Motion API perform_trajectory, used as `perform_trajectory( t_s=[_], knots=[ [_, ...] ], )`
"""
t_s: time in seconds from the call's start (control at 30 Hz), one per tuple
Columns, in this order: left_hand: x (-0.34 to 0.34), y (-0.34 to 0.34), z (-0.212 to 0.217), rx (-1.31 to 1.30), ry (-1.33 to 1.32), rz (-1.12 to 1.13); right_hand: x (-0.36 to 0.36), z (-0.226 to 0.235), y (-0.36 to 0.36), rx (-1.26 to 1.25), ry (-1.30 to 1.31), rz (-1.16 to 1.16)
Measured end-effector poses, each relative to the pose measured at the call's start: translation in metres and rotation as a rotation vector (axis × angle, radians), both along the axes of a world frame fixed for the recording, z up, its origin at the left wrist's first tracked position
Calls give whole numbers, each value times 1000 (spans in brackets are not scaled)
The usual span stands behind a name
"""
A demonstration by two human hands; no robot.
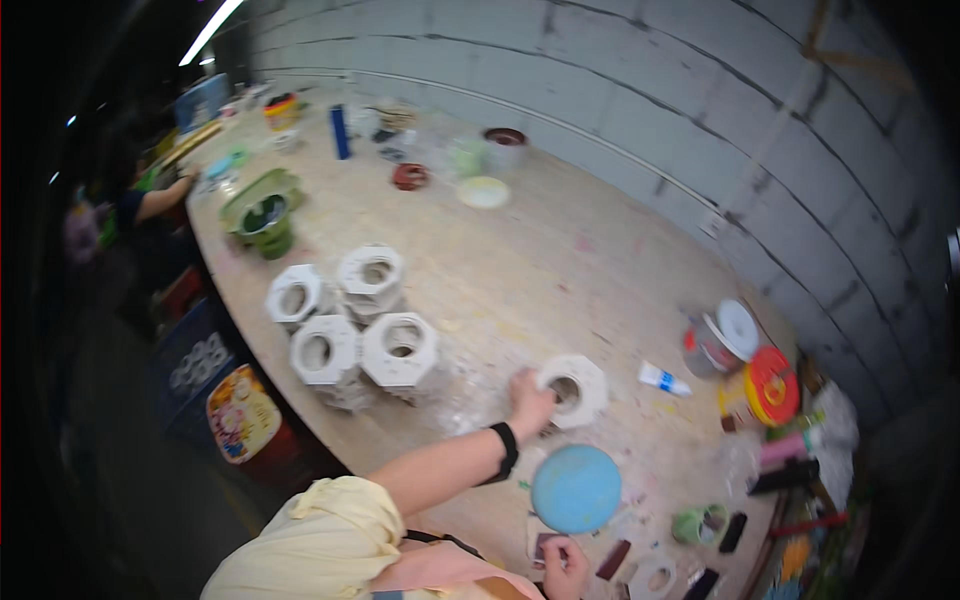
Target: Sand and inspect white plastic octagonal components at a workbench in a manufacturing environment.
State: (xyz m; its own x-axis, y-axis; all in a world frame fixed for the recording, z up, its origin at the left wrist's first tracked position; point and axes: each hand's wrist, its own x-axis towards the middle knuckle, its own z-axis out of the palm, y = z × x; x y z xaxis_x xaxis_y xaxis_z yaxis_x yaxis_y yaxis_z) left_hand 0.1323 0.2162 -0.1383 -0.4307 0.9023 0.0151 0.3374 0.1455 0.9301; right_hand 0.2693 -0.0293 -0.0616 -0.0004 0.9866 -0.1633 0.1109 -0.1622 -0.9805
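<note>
The left hand (pixel 533 402) is at the 9 o'clock rim of a white ring (pixel 592 392), fingers bent and touching it; whether they really grip, I cannot tell. The right hand (pixel 566 572) is closed, pinching a dark piece (pixel 542 547). Between the two hands, a little to the right, lies a blue disc (pixel 577 488). At 3 o'clock from the right hand are a brown block (pixel 613 560) and, farther, a loose ring (pixel 640 577), lying flat. At about 2 o'clock is a green cup (pixel 692 527).

At 10 o'clock from the left hand, four stacks (pixel 376 350) of similar rings stand close together. I judge the work is somewhere in its middle: one ring is being handled, one lies apart. Which stacks are finished and which are waiting, their surfaces do not show.
</note>
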Motion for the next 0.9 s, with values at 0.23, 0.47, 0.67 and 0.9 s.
perform_trajectory(
  t_s=[0.23,0.47,0.67,0.9],
  knots=[
    [-11,3,6,-5,-493,-107,-3,0,-6,-75,87,-118],
    [-16,-16,43,-81,-906,-66,-6,3,-1,-52,61,-91],
    [-29,-8,39,-119,-1030,-20,-10,3,-2,-62,58,-81],
    [-39,-3,44,-21,-1017,0,-10,1,-2,-74,57,-64]
  ],
)
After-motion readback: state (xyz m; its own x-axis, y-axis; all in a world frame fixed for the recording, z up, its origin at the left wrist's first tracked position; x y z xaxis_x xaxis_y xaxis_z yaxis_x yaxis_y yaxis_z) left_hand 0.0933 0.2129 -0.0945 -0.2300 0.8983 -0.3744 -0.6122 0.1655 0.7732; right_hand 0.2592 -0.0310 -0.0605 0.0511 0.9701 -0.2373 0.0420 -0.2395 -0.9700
